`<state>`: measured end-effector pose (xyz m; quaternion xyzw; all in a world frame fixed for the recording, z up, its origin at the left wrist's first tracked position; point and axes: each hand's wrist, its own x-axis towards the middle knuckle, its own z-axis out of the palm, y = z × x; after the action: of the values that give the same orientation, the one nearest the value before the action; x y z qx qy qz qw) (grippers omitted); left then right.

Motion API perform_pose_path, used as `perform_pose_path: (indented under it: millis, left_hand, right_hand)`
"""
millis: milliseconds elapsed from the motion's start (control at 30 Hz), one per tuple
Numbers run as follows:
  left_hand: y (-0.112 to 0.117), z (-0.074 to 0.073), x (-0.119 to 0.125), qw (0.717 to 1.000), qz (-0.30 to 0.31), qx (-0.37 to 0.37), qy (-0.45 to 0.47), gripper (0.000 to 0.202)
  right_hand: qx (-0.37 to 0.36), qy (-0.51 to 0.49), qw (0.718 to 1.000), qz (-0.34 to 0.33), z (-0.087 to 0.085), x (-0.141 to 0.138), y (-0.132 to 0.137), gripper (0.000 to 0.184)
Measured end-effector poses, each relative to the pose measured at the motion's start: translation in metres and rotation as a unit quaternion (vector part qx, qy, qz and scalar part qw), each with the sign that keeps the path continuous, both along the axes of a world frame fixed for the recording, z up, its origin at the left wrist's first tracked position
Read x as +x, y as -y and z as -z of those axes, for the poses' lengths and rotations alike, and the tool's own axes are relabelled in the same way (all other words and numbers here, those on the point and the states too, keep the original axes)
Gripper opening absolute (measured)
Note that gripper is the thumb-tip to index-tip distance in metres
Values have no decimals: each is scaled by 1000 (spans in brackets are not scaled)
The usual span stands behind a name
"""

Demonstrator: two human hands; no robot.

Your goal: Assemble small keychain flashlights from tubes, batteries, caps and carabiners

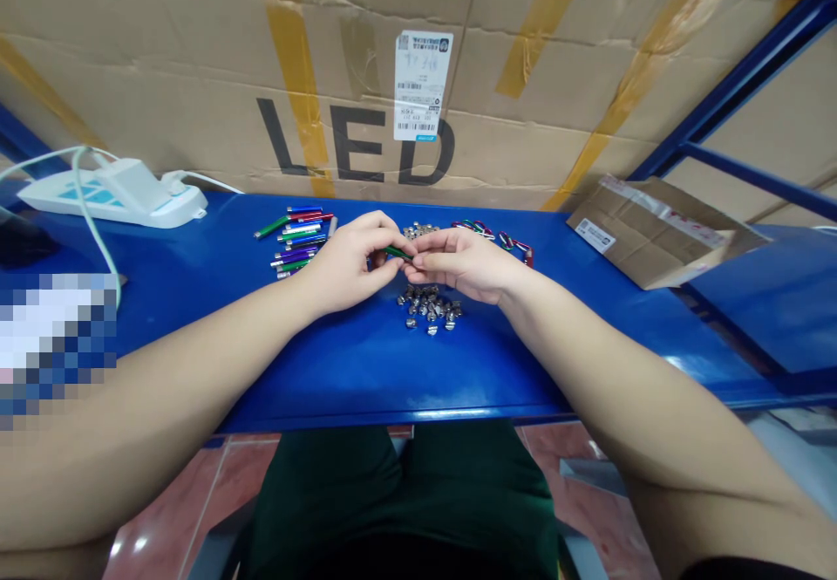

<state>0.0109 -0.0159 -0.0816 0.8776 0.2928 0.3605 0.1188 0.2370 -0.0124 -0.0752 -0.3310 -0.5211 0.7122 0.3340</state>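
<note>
Item: slim green metal tube, clamped between fingertips of left hand and right hand, above blue metal bench, well inside its front edge; loose silver metal fittings lie just toward that edge.

One head-worn camera looks forward and down from above the person's lap. It sits close over the blue workbench and both the left hand and right hand, facing a cardboard carton.

Your fingers hide most of the green stick; a pixelated patch blurs the table's near left, and the far label's print is too small to read.
</note>
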Motion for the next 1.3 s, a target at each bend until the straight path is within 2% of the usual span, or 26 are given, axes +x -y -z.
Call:
perform_pose_path:
  millis: [333,567,667,767,867,1100,1167,1300]
  left_hand:
    - [5,-6,0,996,38,65,-47,35]
    - [8,-5,3,995,43,80,-41,31]
    - [7,-5,4,996,55,66,-32,32]
    - [6,-5,3,994,93,49,-17,36]
    - [8,-7,2,993,111,20,-34,35]
    - [14,-15,0,996,78,-2,-34,32]
    - [12,-13,-1,997,63,-32,-25,32]
    - [4,-3,-1,986,50,-157,29,39]
  right_hand:
    - [-71,-34,997,-28,3,-8,3,18]
    - [-96,-48,994,-22,7,-13,5,22]
    - [-98,-47,994,-30,9,-12,4,21]
    - [-98,-49,993,-41,11,-12,5,23]
    - [-98,-43,993,-52,12,-13,6,23]
    - [-71,-56,994,-54,16,-14,5,23]
    - [-66,-46,995,-64,17,-12,5,24]
    - [-79,-26,993,-85,15,-11,6,23]
